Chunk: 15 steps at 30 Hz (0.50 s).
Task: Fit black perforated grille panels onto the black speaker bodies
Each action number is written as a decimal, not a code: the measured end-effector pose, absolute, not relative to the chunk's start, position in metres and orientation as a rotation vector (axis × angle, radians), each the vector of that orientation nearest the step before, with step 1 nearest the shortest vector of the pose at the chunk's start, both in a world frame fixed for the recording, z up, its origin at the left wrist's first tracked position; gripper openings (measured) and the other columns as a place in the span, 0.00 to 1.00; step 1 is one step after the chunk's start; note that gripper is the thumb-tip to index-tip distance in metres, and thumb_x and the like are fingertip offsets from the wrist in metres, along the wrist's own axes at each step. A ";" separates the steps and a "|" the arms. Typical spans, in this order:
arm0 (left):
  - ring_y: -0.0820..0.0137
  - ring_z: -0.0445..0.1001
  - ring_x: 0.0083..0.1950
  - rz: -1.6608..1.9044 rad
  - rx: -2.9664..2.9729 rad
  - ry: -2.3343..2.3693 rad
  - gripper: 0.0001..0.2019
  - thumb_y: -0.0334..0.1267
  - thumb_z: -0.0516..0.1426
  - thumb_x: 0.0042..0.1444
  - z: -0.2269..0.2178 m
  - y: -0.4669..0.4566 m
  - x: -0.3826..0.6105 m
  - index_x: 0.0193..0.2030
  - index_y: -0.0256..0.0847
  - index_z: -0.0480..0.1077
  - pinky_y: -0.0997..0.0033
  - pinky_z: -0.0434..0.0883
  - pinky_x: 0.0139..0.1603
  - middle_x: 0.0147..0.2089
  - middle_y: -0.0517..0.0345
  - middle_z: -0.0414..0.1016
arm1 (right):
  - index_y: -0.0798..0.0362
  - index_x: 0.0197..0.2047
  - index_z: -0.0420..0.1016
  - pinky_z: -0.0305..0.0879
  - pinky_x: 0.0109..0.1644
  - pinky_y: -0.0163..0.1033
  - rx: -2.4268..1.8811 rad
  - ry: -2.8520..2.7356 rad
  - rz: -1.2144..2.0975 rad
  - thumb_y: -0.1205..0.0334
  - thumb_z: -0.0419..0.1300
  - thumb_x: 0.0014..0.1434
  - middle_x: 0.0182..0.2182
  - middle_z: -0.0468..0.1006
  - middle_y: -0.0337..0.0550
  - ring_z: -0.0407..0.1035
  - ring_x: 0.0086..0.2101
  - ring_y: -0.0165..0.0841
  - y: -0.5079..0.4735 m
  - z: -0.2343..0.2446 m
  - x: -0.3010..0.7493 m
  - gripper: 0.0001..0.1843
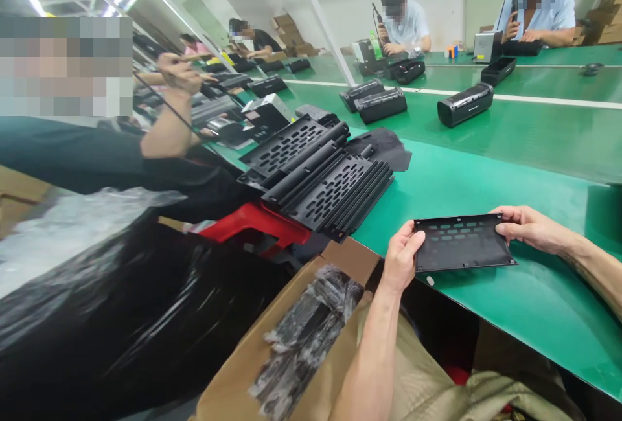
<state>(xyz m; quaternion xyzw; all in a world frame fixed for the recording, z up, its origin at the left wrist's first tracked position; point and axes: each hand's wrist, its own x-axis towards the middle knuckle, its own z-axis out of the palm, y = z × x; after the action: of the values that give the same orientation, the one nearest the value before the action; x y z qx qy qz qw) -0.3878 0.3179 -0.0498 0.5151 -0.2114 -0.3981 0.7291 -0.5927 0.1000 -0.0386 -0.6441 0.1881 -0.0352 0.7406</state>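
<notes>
I hold a flat black slotted plastic panel (461, 243) just above the near edge of the green table (486, 175). My left hand (401, 259) grips its left end, thumb on top. My right hand (529, 227) pinches its right end. Both hands are closed on the panel. A stack of similar black slotted panels (321, 178) lies to the left, further along the table edge.
An open cardboard box (291, 343) with black wrapped parts sits below my left arm. A red stool (253, 223) and black plastic sheeting (97, 304) are at left. Black devices (464, 105) stand on the belt. A person's arm (170, 116) reaches at left; other workers sit across.
</notes>
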 end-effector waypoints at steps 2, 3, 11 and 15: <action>0.61 0.82 0.38 -0.886 1.122 -0.462 0.23 0.51 0.73 0.47 -0.049 0.317 -0.387 0.41 0.38 0.74 0.64 0.79 0.41 0.36 0.53 0.83 | 0.54 0.46 0.81 0.70 0.38 0.36 -1.415 0.414 -0.080 0.49 0.75 0.53 0.36 0.81 0.42 0.71 0.31 0.31 0.100 -0.039 -0.592 0.22; 0.59 0.83 0.40 -0.889 1.115 -0.465 0.23 0.51 0.73 0.47 -0.048 0.317 -0.387 0.41 0.38 0.74 0.62 0.79 0.42 0.37 0.51 0.83 | 0.54 0.46 0.82 0.70 0.38 0.36 -1.417 0.414 -0.087 0.49 0.75 0.53 0.36 0.81 0.42 0.71 0.31 0.31 0.100 -0.038 -0.592 0.22; 0.55 0.83 0.44 -0.907 1.094 -0.510 0.23 0.45 0.72 0.45 -0.047 0.320 -0.380 0.45 0.37 0.77 0.61 0.81 0.44 0.39 0.49 0.84 | 0.55 0.47 0.82 0.68 0.35 0.32 -1.383 0.395 -0.119 0.58 0.74 0.52 0.36 0.81 0.40 0.70 0.29 0.28 0.099 -0.038 -0.589 0.20; 0.54 0.84 0.46 -0.902 1.124 -0.507 0.24 0.45 0.72 0.45 -0.049 0.322 -0.380 0.47 0.37 0.77 0.58 0.81 0.47 0.41 0.48 0.84 | 0.55 0.47 0.81 0.71 0.36 0.33 -1.344 0.378 -0.120 0.58 0.74 0.52 0.37 0.82 0.41 0.72 0.31 0.29 0.101 -0.036 -0.588 0.20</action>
<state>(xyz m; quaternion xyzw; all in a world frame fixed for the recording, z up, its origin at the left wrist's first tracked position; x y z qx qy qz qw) -0.3796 0.3217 -0.0487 0.5089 -0.2298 -0.4084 0.7221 -0.5882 0.1010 -0.0365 -0.6183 0.1738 -0.0551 0.7645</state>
